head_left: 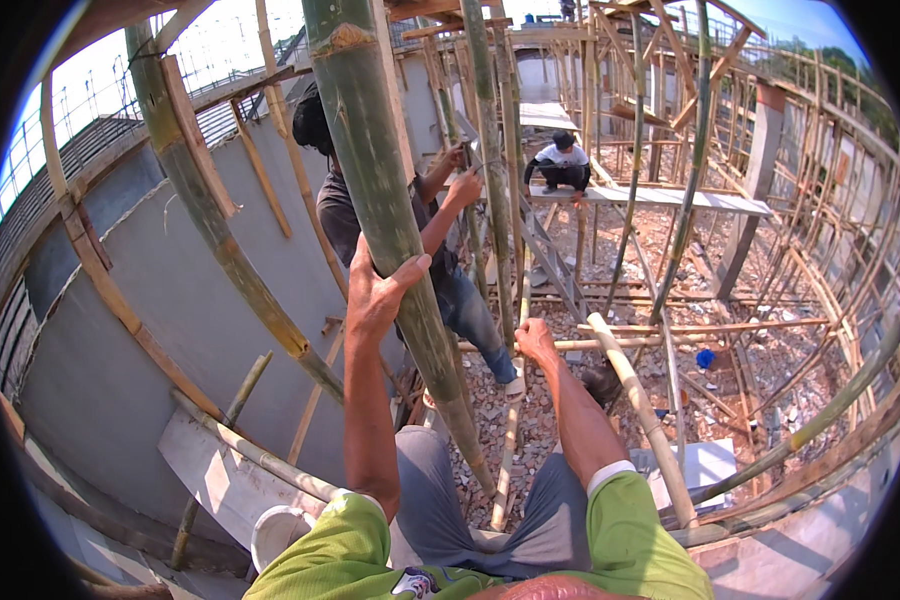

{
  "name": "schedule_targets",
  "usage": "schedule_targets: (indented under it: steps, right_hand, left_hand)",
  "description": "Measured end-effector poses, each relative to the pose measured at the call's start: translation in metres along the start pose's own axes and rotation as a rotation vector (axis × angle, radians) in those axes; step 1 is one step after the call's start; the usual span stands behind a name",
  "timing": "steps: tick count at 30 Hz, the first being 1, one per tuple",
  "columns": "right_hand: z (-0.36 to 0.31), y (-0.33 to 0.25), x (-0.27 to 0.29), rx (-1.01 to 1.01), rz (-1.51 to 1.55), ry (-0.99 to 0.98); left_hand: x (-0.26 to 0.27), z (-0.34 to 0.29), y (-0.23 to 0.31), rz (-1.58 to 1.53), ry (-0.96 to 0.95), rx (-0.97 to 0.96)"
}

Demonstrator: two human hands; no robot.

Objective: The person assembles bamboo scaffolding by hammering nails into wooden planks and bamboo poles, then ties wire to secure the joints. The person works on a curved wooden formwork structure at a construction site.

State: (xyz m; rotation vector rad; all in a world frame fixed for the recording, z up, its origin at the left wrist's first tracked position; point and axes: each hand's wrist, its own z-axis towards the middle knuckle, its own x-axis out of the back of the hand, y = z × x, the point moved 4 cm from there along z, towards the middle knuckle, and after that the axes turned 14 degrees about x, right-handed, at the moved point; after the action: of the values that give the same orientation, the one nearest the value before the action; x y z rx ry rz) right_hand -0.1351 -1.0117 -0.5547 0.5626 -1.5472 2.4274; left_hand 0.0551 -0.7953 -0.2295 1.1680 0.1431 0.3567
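A thick green bamboo pole (375,160) runs from the top of the view down between my knees. My left hand (378,292) is wrapped round its side, thumb lying across the front. My right hand (536,340), lower and to the right, is closed at a thin bamboo pole (510,440) that reaches down toward my seat; part of the grip is hidden. Just beyond the thick pole, a person in a dark shirt (340,215) has both hands at another upright green bamboo pole (485,100).
A grey wall (210,280) rises on the left. Ahead, another person (564,165) crouches on a long plank (660,198). Rubble (630,390) covers the ground below. Bamboo scaffolding stands at right, and a white bucket (278,535) sits by my left side.
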Motion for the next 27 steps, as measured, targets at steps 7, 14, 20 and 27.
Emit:
schedule_targets:
  steps: [7,14,20,27]
  right_hand:
    - [0.001,0.001,0.015,0.061,-0.015,0.061]
    - [-0.005,-0.02,0.019,-0.026,0.065,0.033]
    - [-0.004,-0.019,-0.004,0.049,0.005,0.07]
    - [-0.001,-0.017,0.013,-0.013,0.082,0.082]
  left_hand:
    - [-0.014,0.001,-0.001,-0.04,0.011,0.001]
    - [-0.004,0.006,-0.008,-0.003,0.016,0.008]
    - [0.005,-0.002,-0.004,-0.031,0.012,0.013]
    - [0.001,0.005,-0.005,-0.016,-0.009,0.008]
